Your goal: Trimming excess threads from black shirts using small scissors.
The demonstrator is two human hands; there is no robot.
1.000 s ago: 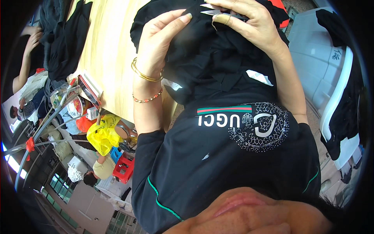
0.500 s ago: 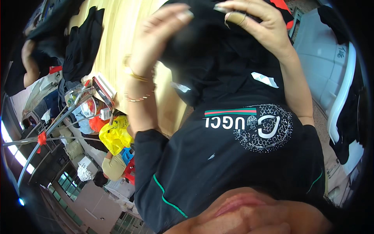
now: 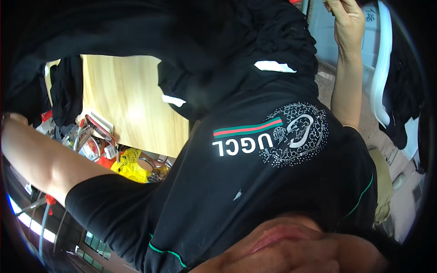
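Black cloth (image 3: 182, 48), piece count unclear: long axis crosswise, left rim to bunched folds at my upper middle, partly over one wooden table (image 3: 123, 93). White labels (image 3: 274, 67) on it: two. My left hand (image 3: 16, 119), at the rim, and right hand (image 3: 348, 17), cut by the top edge: grips I cannot tell.

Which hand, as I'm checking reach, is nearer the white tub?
Right. The right hand shows in front of the white tub; the left forearm extends to the picture's far left edge, its hand unclear.
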